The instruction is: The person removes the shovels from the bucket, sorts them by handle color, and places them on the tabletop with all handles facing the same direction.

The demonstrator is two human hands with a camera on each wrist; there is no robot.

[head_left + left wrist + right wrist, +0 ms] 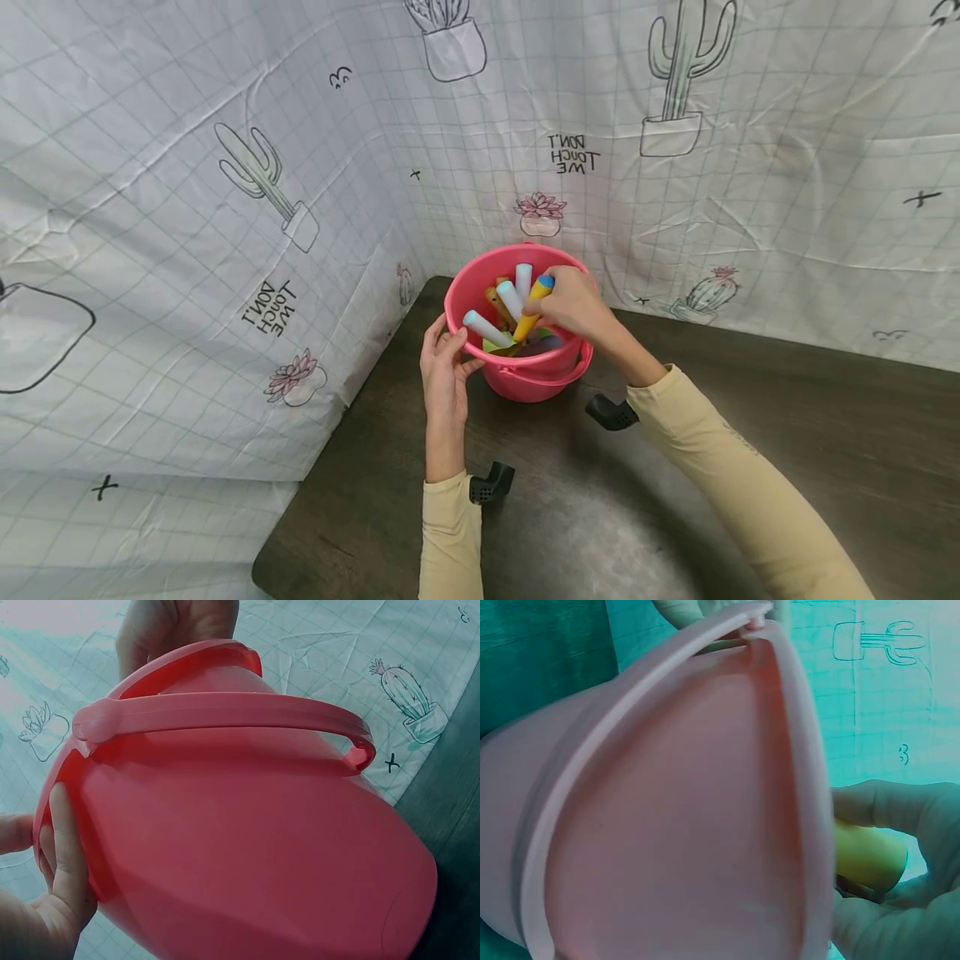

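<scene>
A pink bucket (528, 390) stands on the dark table. At its left rim my left hand (444, 371) holds on, thumb at the edge and fingers against the outside, also visible in the left wrist view. My right hand (576, 302) reaches over the right rim and pinches a yellow stick-like handle (527, 322) with a blue end, tilted inside the bucket. What its lower end joins is hidden. Around it lie white tubes (487, 328) with pale blue ends, a brown-orange piece (495, 302) and something lime green (497, 338).
The bucket's pink carrying handle (240, 712) hangs down against its near side. Behind and to the left, a white cloth (480, 158) printed with cacti borders the table (555, 500). Black wrist cameras (491, 483) sit at both cuffs.
</scene>
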